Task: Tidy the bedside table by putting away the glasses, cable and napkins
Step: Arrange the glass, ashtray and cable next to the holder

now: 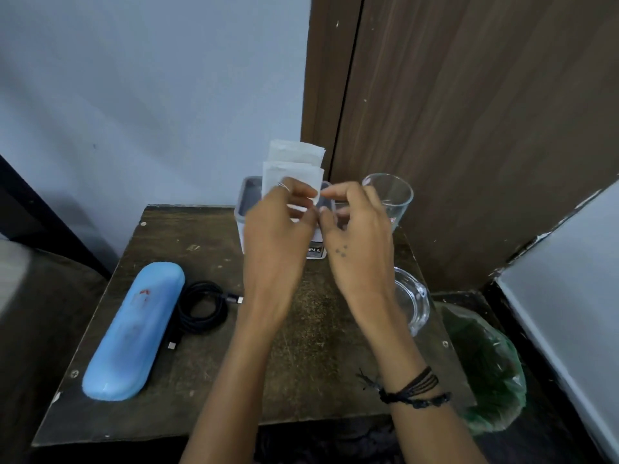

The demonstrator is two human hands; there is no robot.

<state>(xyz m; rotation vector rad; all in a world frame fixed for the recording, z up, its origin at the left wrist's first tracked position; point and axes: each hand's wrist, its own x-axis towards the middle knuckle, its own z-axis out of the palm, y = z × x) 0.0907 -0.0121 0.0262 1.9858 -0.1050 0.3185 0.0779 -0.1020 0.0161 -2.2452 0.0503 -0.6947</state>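
My left hand [278, 226] holds white folded napkins [293, 167] upright over a white napkin holder box [246, 212] at the back of the dark wooden bedside table [301, 346]. My right hand [355, 226] is beside it, fingers curled, fingertips pinching at the napkins' right edge. A closed light blue glasses case [134, 329] lies at the table's left. Next to it on the right lies a coiled black cable [201, 306].
A clear drinking glass [392, 199] stands at the back right, behind my right hand. A glass ashtray [413, 299] sits near the table's right edge. A bin lined with a green bag [485, 373] stands on the floor at the right. A brown wooden door rises behind.
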